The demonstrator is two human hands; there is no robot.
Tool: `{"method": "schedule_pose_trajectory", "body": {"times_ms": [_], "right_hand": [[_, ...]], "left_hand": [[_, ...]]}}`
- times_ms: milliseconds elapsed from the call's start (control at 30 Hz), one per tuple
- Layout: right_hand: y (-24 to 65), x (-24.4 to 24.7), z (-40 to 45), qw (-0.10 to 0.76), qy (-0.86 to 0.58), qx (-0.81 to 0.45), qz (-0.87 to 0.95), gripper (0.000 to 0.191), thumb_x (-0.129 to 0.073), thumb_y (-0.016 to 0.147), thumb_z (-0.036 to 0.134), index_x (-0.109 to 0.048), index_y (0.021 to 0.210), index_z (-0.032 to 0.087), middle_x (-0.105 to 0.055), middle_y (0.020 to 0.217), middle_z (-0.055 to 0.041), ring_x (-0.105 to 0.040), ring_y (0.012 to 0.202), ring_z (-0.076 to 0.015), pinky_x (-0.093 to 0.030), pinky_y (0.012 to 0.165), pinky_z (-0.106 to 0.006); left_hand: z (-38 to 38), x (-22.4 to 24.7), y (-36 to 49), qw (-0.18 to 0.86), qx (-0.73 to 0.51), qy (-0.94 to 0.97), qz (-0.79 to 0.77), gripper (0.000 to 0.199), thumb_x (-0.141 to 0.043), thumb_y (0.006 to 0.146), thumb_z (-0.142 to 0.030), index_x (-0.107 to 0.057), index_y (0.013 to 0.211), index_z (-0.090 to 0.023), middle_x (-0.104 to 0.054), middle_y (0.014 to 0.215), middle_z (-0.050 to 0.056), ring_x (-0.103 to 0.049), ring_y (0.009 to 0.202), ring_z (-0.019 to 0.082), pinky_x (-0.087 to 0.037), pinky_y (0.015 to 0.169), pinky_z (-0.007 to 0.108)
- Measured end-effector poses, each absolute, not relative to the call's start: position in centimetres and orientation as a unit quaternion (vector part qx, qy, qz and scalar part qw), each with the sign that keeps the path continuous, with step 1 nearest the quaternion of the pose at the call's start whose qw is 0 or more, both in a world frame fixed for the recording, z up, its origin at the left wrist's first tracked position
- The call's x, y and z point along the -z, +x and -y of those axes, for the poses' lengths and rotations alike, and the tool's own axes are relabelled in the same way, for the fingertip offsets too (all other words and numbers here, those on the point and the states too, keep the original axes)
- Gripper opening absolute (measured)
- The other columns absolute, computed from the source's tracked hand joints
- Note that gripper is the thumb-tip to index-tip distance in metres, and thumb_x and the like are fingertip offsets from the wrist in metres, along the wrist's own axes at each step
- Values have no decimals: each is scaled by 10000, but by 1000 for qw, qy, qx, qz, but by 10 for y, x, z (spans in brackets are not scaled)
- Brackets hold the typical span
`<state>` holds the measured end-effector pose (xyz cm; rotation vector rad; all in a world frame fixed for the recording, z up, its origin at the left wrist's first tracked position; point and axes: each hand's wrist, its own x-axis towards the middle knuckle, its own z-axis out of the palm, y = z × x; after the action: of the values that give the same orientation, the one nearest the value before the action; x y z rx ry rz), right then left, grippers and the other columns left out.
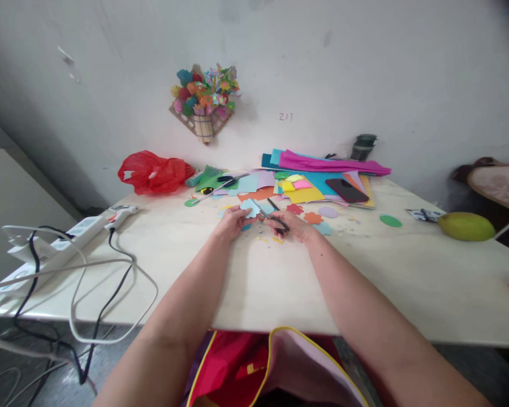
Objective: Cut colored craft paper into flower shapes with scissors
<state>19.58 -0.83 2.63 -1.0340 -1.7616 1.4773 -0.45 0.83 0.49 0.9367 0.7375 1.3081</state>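
My left hand pinches a light blue paper flower with a scalloped edge. Around the black handles of a pair of scissors my right hand is closed. The scissor blades point up and left, close to the flower's right edge; whether they touch the paper I cannot tell. Just beyond the hands lie a red paper flower, an orange paper flower and a lilac paper oval. Small paper scraps are scattered on the white table under and beside my hands.
Coloured paper sheets, a dark phone and a magenta roll lie at the back. A second pair of scissors rests near a red plastic bag. Power strips with loose cables are at left, a green-yellow fruit at right.
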Motion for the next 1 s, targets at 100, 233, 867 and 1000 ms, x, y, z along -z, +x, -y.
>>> {"method": "schedule_pose_trajectory", "body": {"times_ms": [100,233,867,1000], "right_hand": [[196,-27,9,307,-387,-560,665,263,-727,748,345,-549,672,168,-563,485,36,-459,363,-66,-356,348,-173],[197,-27,8,304,-387,-558,668,266,-733,744,353,-557,684,164,-570,492,30,-464,362,-69,-350,347,-179],[197,-19,1,296,-384,-560,672,242,-721,758,336,-573,693,157,-549,496,38,-456,376,-57,-330,353,-168],[198,-13,-4,296,-377,-562,674,224,-717,765,342,-603,737,152,-542,495,42,-468,382,-59,-318,352,-166]], "left_hand": [[-9,-4,-5,634,-569,410,-325,163,-734,672,-101,-670,820,-77,-736,806,121,-730,772,223,-597,640,252],[-9,-3,-6,634,-569,409,-327,164,-743,667,-106,-666,809,-81,-732,786,109,-730,751,217,-600,633,251],[-7,-6,-5,636,-574,400,-326,141,-706,670,-75,-672,807,-73,-729,769,113,-721,705,206,-591,608,242],[-7,-6,-6,636,-575,399,-327,150,-721,664,-82,-666,804,-72,-725,758,104,-720,688,200,-592,607,242]]}}
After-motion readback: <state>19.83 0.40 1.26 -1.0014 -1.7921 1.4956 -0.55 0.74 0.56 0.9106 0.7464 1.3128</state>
